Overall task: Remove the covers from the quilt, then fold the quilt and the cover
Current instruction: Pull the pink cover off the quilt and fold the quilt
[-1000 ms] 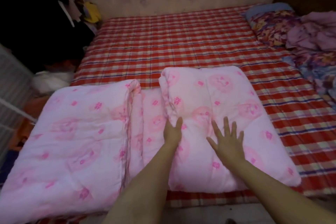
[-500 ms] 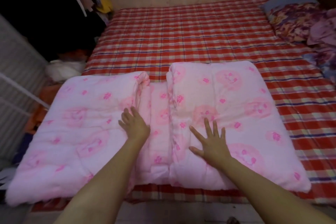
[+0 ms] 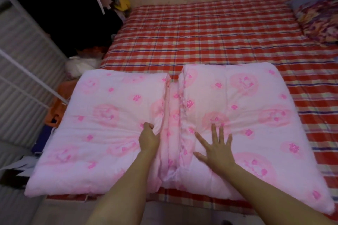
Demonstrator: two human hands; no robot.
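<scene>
A pink flower-print quilt (image 3: 247, 107) lies across the near edge of the bed, both ends folded inward into two thick flaps with a narrow gap down the middle. My left hand (image 3: 149, 138) curls its fingers round the inner edge of the left flap. My right hand (image 3: 215, 149) lies flat with spread fingers on the right flap, pressing it down. A purple floral cloth (image 3: 318, 18), cover or pillow I cannot tell, sits at the bed's far right corner.
The bed carries a red checked sheet (image 3: 210, 36) with open space behind the quilt. A white wire rack (image 3: 27, 71) stands at the left. Clutter, a white bag (image 3: 82, 64) and orange cloth (image 3: 54, 102) lie on the floor beside the bed.
My left hand moved from the right flap to the left flap and now grips its inner edge. My right hand stayed flat on the right flap. The view shifted left.
</scene>
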